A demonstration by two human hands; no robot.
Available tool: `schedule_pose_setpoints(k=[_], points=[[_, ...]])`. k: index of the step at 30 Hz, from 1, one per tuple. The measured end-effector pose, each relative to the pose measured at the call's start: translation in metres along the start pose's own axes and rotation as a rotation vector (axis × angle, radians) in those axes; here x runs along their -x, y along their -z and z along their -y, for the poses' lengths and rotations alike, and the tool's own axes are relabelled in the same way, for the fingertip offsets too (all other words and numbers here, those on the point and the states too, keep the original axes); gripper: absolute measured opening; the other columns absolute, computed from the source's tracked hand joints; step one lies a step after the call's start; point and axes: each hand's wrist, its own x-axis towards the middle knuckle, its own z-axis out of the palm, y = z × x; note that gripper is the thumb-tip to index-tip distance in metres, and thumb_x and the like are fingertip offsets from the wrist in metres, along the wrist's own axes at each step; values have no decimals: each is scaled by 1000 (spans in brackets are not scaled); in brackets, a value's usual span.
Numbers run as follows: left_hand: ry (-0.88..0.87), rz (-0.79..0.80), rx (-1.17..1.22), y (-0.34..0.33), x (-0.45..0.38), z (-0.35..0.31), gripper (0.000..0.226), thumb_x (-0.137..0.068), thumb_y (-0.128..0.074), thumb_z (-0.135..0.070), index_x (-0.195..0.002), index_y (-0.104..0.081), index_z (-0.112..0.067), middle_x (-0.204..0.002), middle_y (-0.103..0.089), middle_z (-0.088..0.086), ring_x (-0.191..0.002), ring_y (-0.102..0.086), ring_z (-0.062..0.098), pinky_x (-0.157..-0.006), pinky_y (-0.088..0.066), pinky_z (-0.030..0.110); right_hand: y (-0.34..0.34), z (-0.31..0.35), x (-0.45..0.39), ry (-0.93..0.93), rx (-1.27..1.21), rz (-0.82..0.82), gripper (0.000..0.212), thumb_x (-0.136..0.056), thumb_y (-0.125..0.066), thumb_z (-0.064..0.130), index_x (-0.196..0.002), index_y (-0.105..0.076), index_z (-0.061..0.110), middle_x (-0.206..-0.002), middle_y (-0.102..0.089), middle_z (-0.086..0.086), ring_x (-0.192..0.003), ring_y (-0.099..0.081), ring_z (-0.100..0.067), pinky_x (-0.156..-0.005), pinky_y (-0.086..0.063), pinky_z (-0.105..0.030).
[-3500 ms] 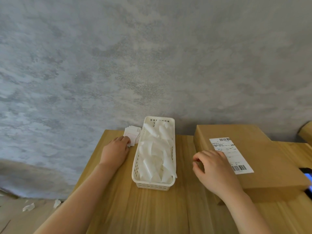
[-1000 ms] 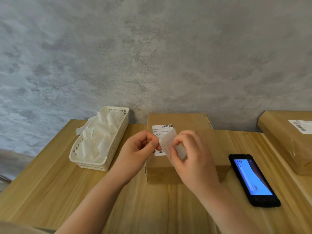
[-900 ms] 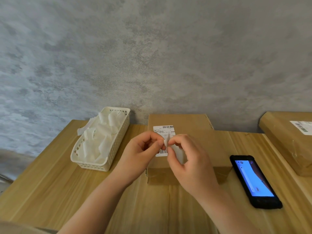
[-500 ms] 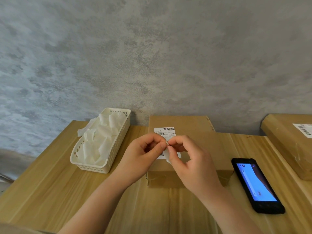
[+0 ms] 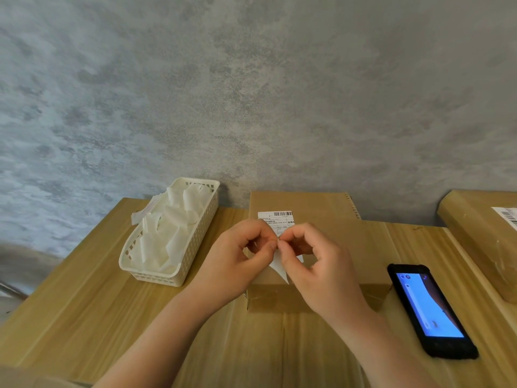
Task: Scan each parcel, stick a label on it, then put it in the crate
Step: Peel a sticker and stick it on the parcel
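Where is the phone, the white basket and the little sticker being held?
phone [image 5: 430,306]: head view, middle of its lit screen.
white basket [image 5: 156,274]: head view, near wall.
sticker [image 5: 279,268]: head view, white corner hanging below the fingers.

**One head view, forward and down**

A single head-worn camera looks forward and down across the table [image 5: 84,303] toward its far edge and the grey wall [image 5: 251,93]. It sits close above the near edge; forearms enter from the bottom.
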Motion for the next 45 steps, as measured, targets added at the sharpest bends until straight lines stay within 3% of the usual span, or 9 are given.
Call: schedule_pose_setpoints(k=[6,9,15,18,23,28,33,39,45], points=[[8,-17,-50,2,2,3,8,-83,-58,-26,-78,-62,-22,-72,-56,-4,-70,-52,12,-66,-45,26,-3,-2,-4,-70,-42,17,10,-92,-63,17,-82,-63,18,-78,-66,11,-76,-65,-9,-65,-48,-14],[104,-69,-33,10,4,9,16,-87,-59,-16,-74,-59,-24,-69,-54,-11,-67,-49,5,-64,-40,16,1,-12,-11,-257,-149,-19,13,-94,-61,15,-83,-65,18,-77,-68,4,-72,-65,-10,-64,-53,-23],[293,-248,-92,52,14,26,22,-94,-56,-11,-75,-59,-21,-69,-57,-4,-63,-50,8,-63,-43,17,19,-40,-18,-647,-440,-314,14,-99,-55,13,-95,-67,6,-83,-72,-5,-73,-67,-15,-75,-57,-35],[377,-414,-104,79,20,35,21,-93,-55,-13,-74,-59,-21,-79,-61,9,-71,-54,19,-69,-43,33,22,-47,-19,-713,-547,-457,14,-100,-52,15,-99,-65,11,-90,-74,-1,-80,-69,-13,-74,-55,-33],[428,-450,-188,118,34,44,20,-94,-54,-14,-76,-60,-19,-61,-52,-8,-57,-42,11,-60,-34,30,20,-49,-20,-724,-554,-422,12,-100,-52,14,-94,-63,13,-93,-69,-9,-79,-67,-17,-72,-57,-34],[480,-500,-303,139,41,56,15,-90,-51,-16,-76,-57,-16,-74,-57,17,-62,-46,20,-62,-37,36,13,-42,-20,-676,-521,-358,16,-100,-52,13,-88,-62,14,-86,-70,0,-75,-67,-10,-65,-54,-29],[530,-401,-548,128,44,66,21,-95,-47,-20,-76,-56,-18,-66,-58,5,-57,-49,20,-56,-38,31,7,-35,-20,-639,-513,-324,19,-100,-50,10,-85,-61,13,-76,-71,6,-72,-66,-9,-62,-54,-27],[455,-338,-873,119,45,87,17,-91,-61,-39,-82,-56,-26,-84,-62,-14,-84,-58,15,-87,-38,36,9,-33,-20,-650,-577,-334,15,-100,-51,11,-88,-61,13,-75,-72,7,-72,-67,-9,-63,-55,-27],[430,-356,-986,110,46,97,29,-82,-75,-30,-104,-60,-19,-101,-63,-3,-100,-57,27,-89,-39,42,13,-33,-19,-660,-622,-339,16,-99,-50,11,-88,-61,14,-83,-71,2,-75,-66,-12,-65,-53,-31]])
